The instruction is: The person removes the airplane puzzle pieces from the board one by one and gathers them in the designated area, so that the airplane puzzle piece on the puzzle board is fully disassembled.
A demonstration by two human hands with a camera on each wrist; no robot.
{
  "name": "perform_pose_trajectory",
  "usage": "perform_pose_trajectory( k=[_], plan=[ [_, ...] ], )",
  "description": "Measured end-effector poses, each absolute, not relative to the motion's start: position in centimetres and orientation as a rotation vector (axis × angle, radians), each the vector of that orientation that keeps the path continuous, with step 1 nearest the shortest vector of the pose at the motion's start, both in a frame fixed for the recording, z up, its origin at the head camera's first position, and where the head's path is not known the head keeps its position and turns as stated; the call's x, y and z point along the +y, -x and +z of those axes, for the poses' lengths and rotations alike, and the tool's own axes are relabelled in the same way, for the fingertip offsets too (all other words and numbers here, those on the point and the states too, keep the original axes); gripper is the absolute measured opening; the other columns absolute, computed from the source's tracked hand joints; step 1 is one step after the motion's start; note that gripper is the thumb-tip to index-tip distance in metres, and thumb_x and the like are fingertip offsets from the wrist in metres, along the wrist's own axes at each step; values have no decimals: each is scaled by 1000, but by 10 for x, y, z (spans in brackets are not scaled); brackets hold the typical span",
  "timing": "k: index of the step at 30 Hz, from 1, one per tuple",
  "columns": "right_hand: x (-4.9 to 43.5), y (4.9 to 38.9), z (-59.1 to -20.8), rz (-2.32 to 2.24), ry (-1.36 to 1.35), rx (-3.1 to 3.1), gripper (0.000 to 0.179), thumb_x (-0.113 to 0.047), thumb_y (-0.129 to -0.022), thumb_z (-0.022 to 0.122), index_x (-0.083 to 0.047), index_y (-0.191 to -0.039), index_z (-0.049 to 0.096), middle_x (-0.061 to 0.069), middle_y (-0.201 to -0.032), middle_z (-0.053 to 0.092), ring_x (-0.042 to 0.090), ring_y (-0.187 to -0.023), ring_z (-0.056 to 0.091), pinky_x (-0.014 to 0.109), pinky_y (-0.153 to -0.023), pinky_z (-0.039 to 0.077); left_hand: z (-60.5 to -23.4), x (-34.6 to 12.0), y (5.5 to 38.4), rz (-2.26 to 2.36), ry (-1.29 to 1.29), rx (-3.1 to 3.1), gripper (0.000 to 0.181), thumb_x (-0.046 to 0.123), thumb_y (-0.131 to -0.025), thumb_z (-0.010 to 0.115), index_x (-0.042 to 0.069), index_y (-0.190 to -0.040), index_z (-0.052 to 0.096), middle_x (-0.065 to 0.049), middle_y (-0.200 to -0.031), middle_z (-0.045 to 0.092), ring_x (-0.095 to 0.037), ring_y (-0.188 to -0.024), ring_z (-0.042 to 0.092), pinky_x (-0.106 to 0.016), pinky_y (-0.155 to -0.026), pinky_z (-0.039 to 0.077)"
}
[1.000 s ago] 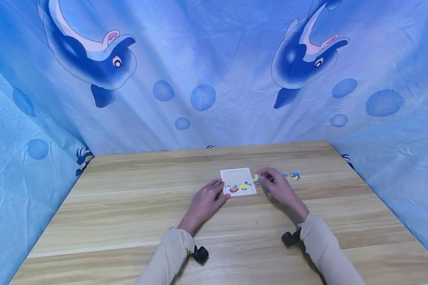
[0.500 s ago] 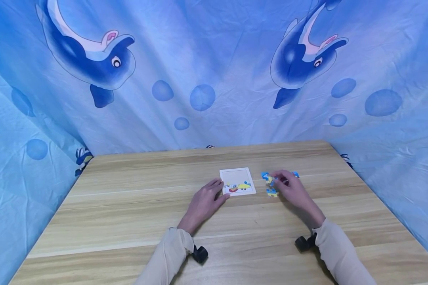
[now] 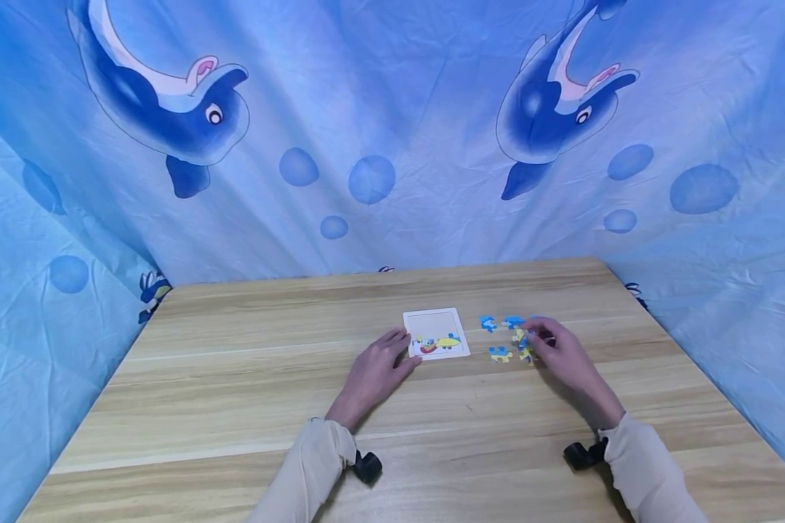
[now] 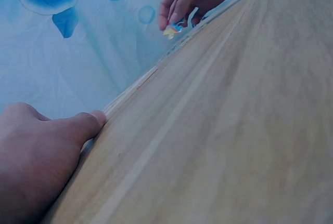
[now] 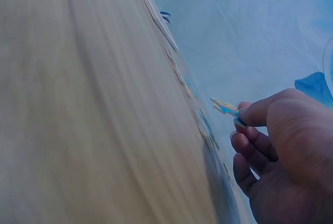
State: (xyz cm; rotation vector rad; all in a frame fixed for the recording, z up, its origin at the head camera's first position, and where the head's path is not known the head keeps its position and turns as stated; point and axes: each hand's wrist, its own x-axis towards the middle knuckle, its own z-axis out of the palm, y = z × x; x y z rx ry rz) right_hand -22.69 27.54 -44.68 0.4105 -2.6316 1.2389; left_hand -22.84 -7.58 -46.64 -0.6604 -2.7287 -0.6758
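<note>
Board: white square puzzle board (image 3: 433,321) flat on the wooden table (image 3: 248,407), in front of the person, between the two hands; pieces fill the strip along its near edge (image 3: 448,342), rest of the inside bare.
Left hand: left hand (image 3: 376,369) at the board's near-left corner, thumb and fingers spread apart, fingertips at the left side, thumb at the near edge; unmoved over the last second, looks like steadying.
Right hand: right hand (image 3: 565,357) narrowed, pinching one piece between thumb and fingertip.
Held piece: yellow-and-blue puzzle piece (image 5: 226,107), up off the table in both wrist views, right of the board and well apart from it.
Loose pieces: blue piece (image 3: 487,323) nearest the board, another blue piece (image 3: 513,322) beside it, yellow-and-blue piece (image 3: 499,354) closer to the person; more by the right hand, partly covered, count can't tell.
Just changed: right hand was beside the board a second ago, has shifted right in steps; loose pieces next to the board now uncovered.
Meaning: held piece carried away, not seated; filled strip looks the same, so probably no gain in the board, more likely sorting or checking pieces.
</note>
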Motion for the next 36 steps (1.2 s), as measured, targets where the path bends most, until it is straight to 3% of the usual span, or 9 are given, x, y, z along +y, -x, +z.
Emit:
perform_pose_trajectory(
  k=[19, 28, 36],
  plan=[
    [307, 213, -452, 1089, -325, -2662, 22, -5, -98, 52, 0, -118, 61, 13, -104, 62, 11, -91, 53, 17, -75, 44, -468, -76, 229, -688, 661, -2718, 54, 48, -94, 56, 11, -134, 58, -7, -140, 53, -22, -133, 45, -43, -105, 42],
    [314, 211, -452, 983, -357, -2684, 18, 4, -95, 53, 3, -109, 62, 14, -99, 62, 19, -85, 54, 22, -69, 45, -468, -76, 228, -687, 652, -2727, 55, 49, -94, 56, 11, -134, 58, -7, -140, 52, -22, -133, 45, -43, -105, 41],
    [315, 213, -453, 897, -418, -2674, 16, 7, -92, 56, 3, -105, 65, 10, -89, 61, 18, -79, 49, 25, -64, 41, -468, -76, 228, -682, 659, -2716, 55, 49, -94, 56, 11, -133, 59, -7, -140, 53, -22, -133, 45, -43, -104, 42]
  ],
)
